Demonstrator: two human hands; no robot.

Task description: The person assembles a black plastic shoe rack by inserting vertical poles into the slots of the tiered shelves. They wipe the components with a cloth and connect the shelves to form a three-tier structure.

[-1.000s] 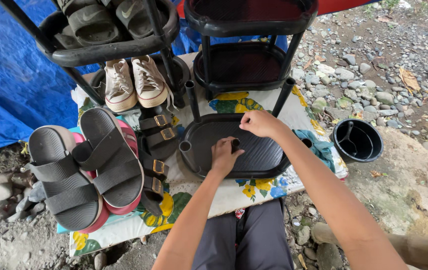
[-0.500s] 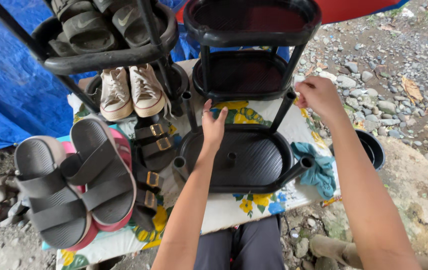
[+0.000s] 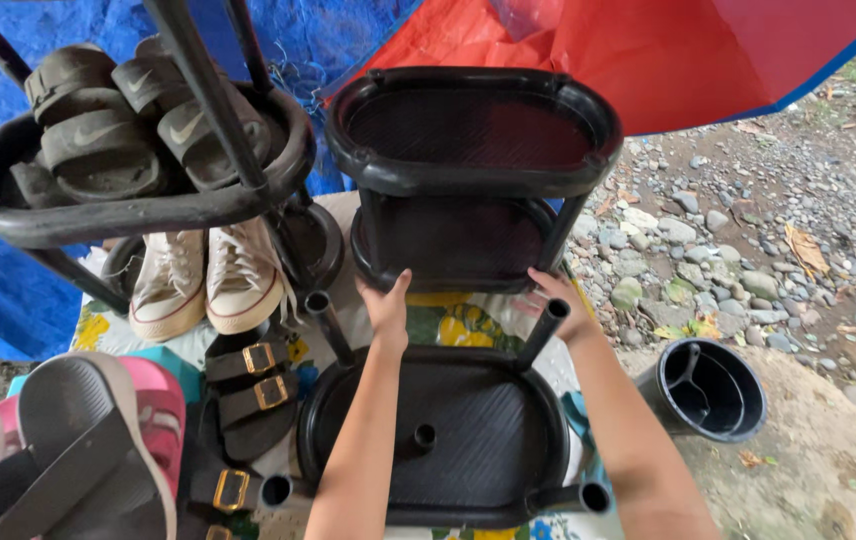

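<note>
Black plastic rack (image 3: 473, 185) with two oval shelves is standing on the flowered cloth (image 3: 448, 320), straight ahead of the person and just behind a loose black shelf tray (image 3: 448, 440) with short posts at its corners. Both hands are reaching to the lower shelf of this rack. Left hand (image 3: 388, 308) is touching its front edge, the fingers lying straight and pressed together, pointing up. Right hand (image 3: 560, 303) is resting against the right front part of the same shelf, near the leg; its fingers are curled a little, but whether they are gripping something I cannot tell.

At the left, a second dark rack (image 3: 148, 205) is carrying black sandals (image 3: 113, 125) on its upper shelf. Under it a pair of cream sneakers (image 3: 206, 282) is sitting. Brown buckled sandals (image 3: 253, 390) and a large black sandal (image 3: 78, 450) are lying nearer. A black round pot (image 3: 708, 390) is standing at the right on the stony ground (image 3: 768, 230).
</note>
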